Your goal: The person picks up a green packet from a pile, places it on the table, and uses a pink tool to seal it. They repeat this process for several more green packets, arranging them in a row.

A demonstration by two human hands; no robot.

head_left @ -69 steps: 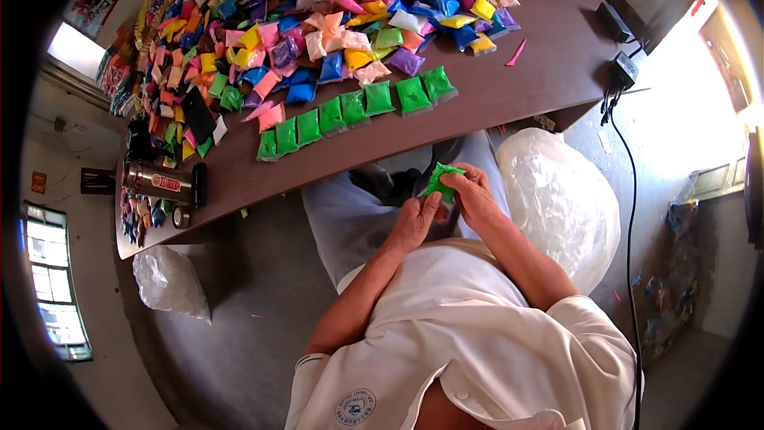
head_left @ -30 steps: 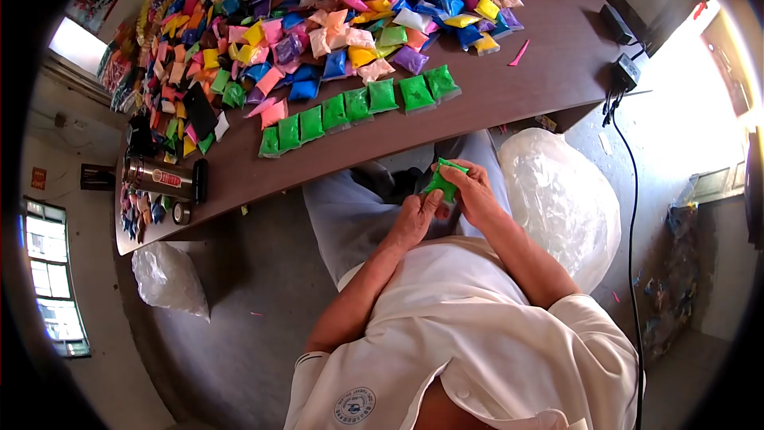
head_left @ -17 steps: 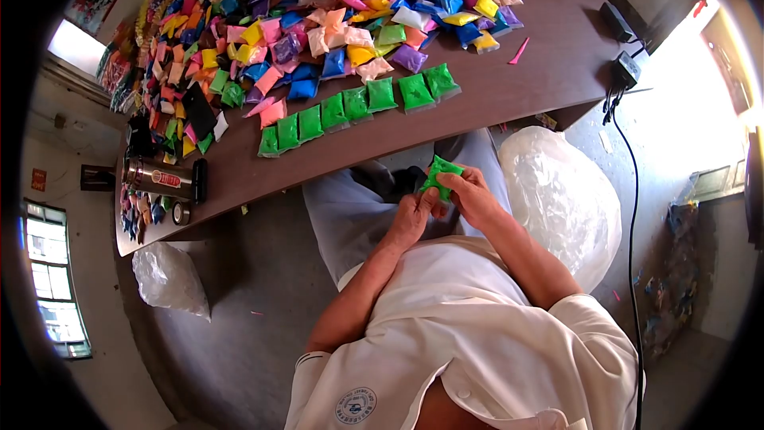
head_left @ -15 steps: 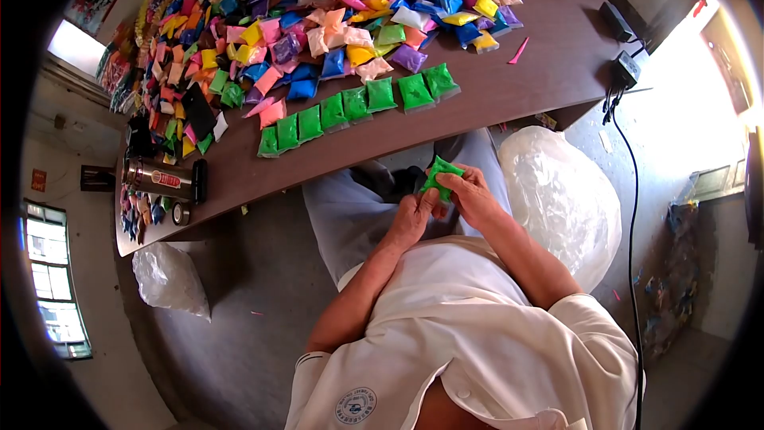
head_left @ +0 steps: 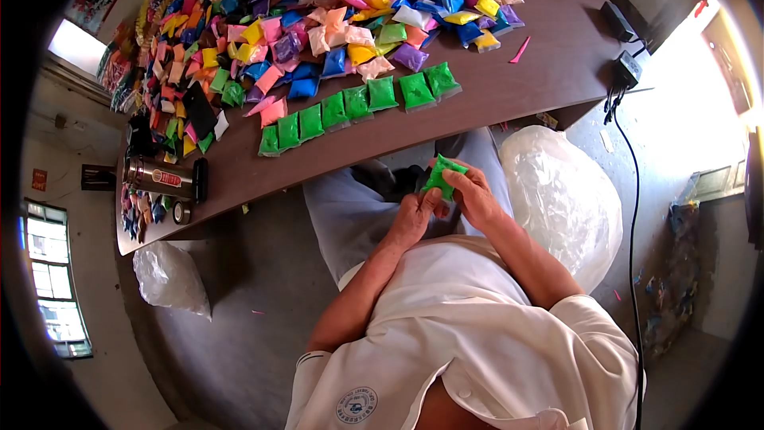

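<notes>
Between my hands, over my lap, is a small packet of green clay-like filling (head_left: 442, 174). My left hand (head_left: 414, 216) pinches its lower edge, with the fingers closed. From the other side my right hand (head_left: 475, 193) grips it, the thumb pressed on its face. On the table, beyond my hands, lies a slanting row of several similar green packets (head_left: 356, 102); small gaps separate some of them.
A large heap of coloured packets (head_left: 318, 36) covers the back of the brown table (head_left: 509, 91). A steel flask (head_left: 163, 179) lies at the left. A big clear plastic bag (head_left: 561, 199) stands right of my legs, near a black cable (head_left: 633, 215).
The green packet has shifted slightly and turned a little between my fingers. My right thumb has moved a bit across it. Both hands keep their hold.
</notes>
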